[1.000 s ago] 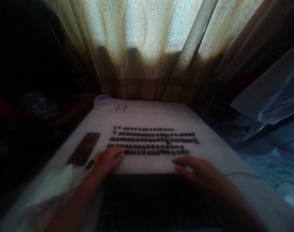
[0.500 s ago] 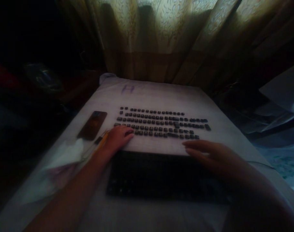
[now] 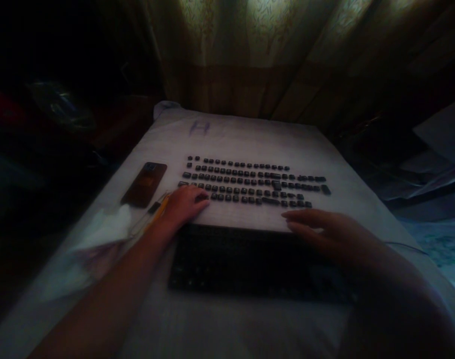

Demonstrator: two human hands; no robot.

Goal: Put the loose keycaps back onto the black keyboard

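Dim curtains (image 3: 270,30) are hanging up top while, on the worktop (image 3: 242,142), the left hand (image 3: 184,203) is resting at keys (image 3: 239,181) mid-frame, its grip pinching or not I cannot tell, ideally working lightly to spare neighbours, the right hand (image 3: 319,224) sitting, fingers spread, near the keyboard (image 3: 242,259), lower centre.

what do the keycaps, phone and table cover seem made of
Keycaps: probably dark plastic, from their small blocky shapes; finish too dim to judge. Phone: perhaps glass or plastic, its brown back faintly glossy. Table cover: likely matte fabric, softly bunched at its far left corner.
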